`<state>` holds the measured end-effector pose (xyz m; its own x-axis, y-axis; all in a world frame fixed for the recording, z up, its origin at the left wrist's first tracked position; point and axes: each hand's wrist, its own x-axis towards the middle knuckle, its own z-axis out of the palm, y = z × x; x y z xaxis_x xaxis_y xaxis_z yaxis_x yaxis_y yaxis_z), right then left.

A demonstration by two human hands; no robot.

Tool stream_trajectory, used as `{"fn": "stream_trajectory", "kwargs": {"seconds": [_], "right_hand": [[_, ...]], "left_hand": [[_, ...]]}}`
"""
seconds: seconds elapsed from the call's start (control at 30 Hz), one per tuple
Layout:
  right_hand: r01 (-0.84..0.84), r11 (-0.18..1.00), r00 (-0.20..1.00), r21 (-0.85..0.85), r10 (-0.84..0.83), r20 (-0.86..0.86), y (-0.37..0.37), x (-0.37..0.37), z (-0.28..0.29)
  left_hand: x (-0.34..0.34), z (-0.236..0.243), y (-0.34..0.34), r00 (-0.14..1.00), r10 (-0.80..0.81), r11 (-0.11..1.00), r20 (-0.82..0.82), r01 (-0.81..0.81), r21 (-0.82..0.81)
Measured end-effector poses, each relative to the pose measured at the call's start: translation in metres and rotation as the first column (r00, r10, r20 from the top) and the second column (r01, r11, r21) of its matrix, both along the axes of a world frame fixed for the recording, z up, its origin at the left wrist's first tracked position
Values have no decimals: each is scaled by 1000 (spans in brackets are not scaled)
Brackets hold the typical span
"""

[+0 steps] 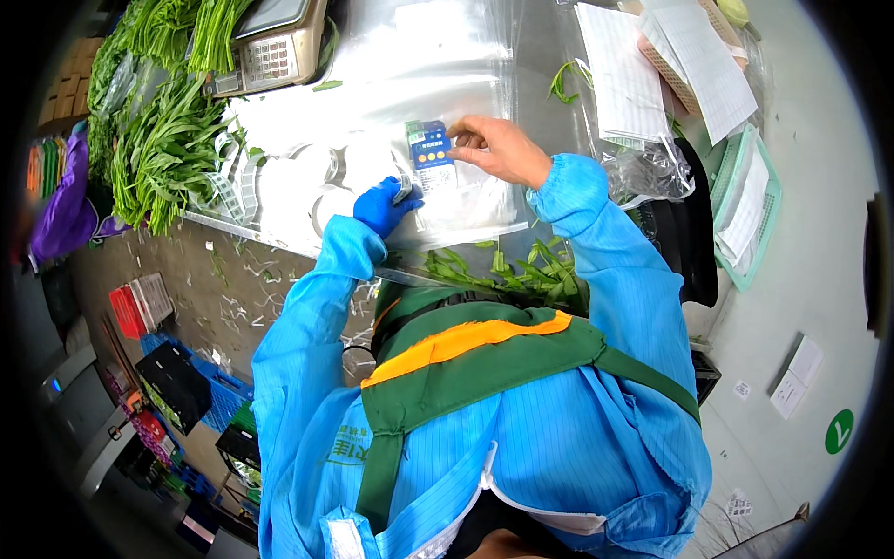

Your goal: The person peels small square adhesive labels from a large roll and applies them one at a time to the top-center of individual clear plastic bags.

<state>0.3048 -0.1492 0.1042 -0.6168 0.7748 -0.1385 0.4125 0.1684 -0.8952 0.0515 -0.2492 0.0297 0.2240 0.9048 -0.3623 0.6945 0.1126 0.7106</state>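
Observation:
A blue and white label (430, 147) lies on a stack of clear plastic bags (475, 200) in front of me. My right hand (498, 149) is bare and comes in from the right. Its fingers are curved, with a gap between thumb and forefinger, at the label's right edge. On the other side my left hand (380, 207), in a blue glove, is closed around a small pale piece that looks like part of a label roll (402, 190). Its fingers rest by the label's lower left corner. White label rolls (328, 203) and loose strips lie left of this hand.
Bundles of leafy greens (154, 168) are heaped at the left, beside a weighing scale (270, 61). Loose leaves (503, 272) lie along the near table edge. Papers (619, 74) and a green basket (750, 205) are at the right. Crates (219, 391) stand on the floor at left.

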Motion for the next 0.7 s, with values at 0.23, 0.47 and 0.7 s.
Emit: {"fn": "stream_trajectory", "kwargs": {"seconds": [0.23, 0.47, 0.7], "right_hand": [[-142, 869, 986, 475, 83, 145, -32, -1, 26], [109, 946, 988, 306, -137, 70, 38, -10, -15], [675, 338, 674, 656, -645, -361, 125, -16, 35]], "left_hand": [[-27, -2, 14, 952, 203, 975, 229, -175, -136], [-41, 65, 30, 550, 610, 758, 570, -615, -218], [-53, 72, 12, 187, 747, 652, 638, -392, -649]]}}
